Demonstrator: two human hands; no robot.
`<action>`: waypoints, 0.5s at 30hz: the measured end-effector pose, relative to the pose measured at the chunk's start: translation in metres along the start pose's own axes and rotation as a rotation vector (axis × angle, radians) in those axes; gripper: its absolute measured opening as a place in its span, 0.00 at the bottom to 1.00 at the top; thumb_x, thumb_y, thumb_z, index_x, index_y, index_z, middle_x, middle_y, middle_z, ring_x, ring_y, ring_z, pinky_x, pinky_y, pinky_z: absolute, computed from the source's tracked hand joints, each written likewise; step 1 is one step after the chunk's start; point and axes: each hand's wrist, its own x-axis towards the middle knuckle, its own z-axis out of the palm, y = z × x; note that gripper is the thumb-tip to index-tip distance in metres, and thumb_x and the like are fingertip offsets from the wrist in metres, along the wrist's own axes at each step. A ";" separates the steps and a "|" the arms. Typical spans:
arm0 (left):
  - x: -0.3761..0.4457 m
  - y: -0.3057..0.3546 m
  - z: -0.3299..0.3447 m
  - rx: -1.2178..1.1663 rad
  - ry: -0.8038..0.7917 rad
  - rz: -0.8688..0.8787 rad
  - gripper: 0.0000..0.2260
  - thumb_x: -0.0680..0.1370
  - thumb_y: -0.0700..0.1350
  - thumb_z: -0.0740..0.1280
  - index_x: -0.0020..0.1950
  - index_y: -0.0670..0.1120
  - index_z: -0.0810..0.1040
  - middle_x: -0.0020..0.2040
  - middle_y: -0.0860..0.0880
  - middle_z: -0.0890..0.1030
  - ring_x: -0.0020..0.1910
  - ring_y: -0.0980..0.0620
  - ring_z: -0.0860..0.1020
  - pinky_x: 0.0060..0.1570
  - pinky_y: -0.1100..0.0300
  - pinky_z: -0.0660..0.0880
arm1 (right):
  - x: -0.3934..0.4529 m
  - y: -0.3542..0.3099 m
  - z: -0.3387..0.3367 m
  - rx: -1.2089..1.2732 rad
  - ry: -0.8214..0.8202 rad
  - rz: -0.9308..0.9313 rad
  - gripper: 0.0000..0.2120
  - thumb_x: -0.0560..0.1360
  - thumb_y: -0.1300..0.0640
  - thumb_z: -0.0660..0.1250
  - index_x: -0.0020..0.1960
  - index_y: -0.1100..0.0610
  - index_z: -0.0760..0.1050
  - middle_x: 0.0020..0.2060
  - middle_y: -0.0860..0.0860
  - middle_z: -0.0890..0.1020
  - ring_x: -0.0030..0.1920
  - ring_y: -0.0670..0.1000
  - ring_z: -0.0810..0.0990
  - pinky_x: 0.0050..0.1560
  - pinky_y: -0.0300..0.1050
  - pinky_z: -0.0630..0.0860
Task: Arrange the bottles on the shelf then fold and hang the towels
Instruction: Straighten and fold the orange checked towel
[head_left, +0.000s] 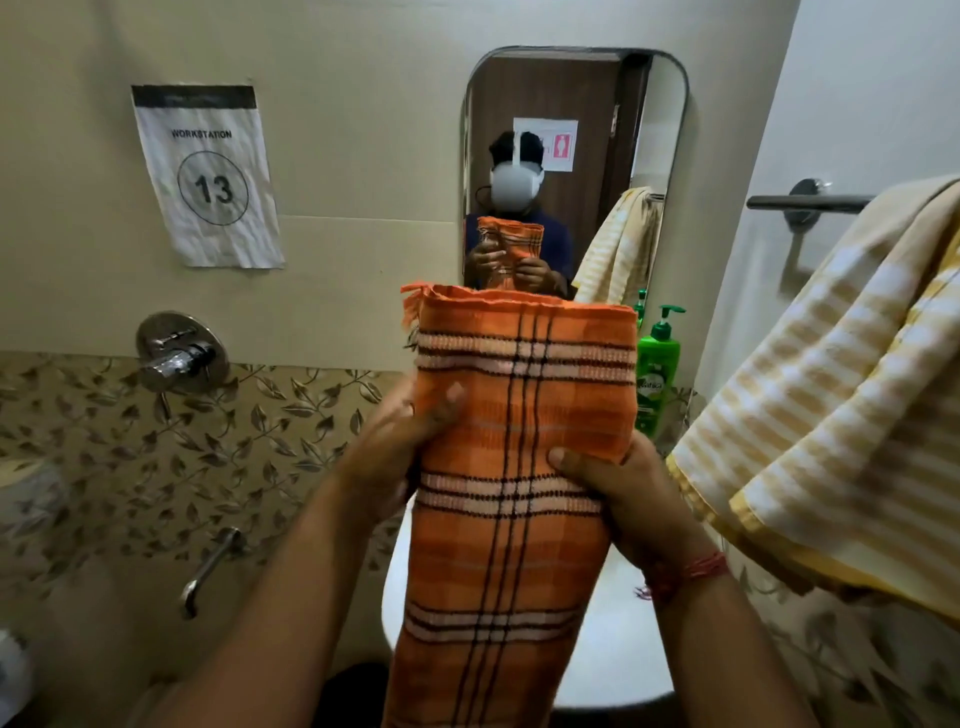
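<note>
Right now, two bare hands hold up a folded orange cloth towel with dark and white check stripes (519, 467) in front of the person. The towel is a long, narrow strip. Its folded top edge sits just below the tall mirror with round corners (571, 156), and its lower end hangs down past the bottom of the picture.

The left hand (395, 447) has its grip on the left edge of the towel, a bit above the middle. Its thumb lies on the front of the cloth and its fingers go behind. The right hand (628, 493) has its grip on the right edge, a little lower. Its thumb presses on the front and its fingers curl round the back. A red thread band (696, 569) goes round the right wrist.

A yellow and white striped towel (831, 405) hangs at the right side, draped over a dark metal rail (805, 202) on the wall. It is near the right hand but I cannot tell if they touch.

A green plastic pump bottle (657, 364) stands upright behind the orange towel, just right of it and below the mirror. What it stands on is hidden.

A white sink (613, 623) shows under the hands. On the left wall are a shiny metal tap knob (179, 356), a thin metal spout (208, 571) below it, and a white paper sign with the number 13 (208, 176).
</note>
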 end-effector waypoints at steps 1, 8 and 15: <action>-0.006 -0.006 -0.009 0.017 -0.088 -0.098 0.35 0.67 0.56 0.78 0.68 0.43 0.71 0.58 0.43 0.84 0.58 0.41 0.83 0.52 0.49 0.81 | 0.005 -0.006 0.002 0.008 -0.008 -0.014 0.18 0.67 0.63 0.73 0.57 0.57 0.79 0.52 0.57 0.86 0.54 0.59 0.85 0.54 0.56 0.82; -0.010 -0.025 0.005 -0.012 0.184 0.027 0.14 0.69 0.38 0.77 0.54 0.43 0.82 0.50 0.41 0.86 0.51 0.40 0.85 0.48 0.49 0.83 | 0.028 -0.003 -0.006 0.211 -0.119 0.059 0.28 0.70 0.54 0.76 0.66 0.58 0.72 0.59 0.60 0.83 0.58 0.63 0.82 0.54 0.58 0.81; 0.002 -0.021 -0.011 -0.042 0.257 -0.019 0.26 0.69 0.54 0.79 0.61 0.43 0.79 0.56 0.41 0.85 0.56 0.39 0.84 0.48 0.50 0.82 | 0.008 0.032 0.003 0.147 -0.101 0.152 0.25 0.65 0.64 0.76 0.61 0.58 0.76 0.51 0.64 0.84 0.50 0.63 0.85 0.42 0.52 0.83</action>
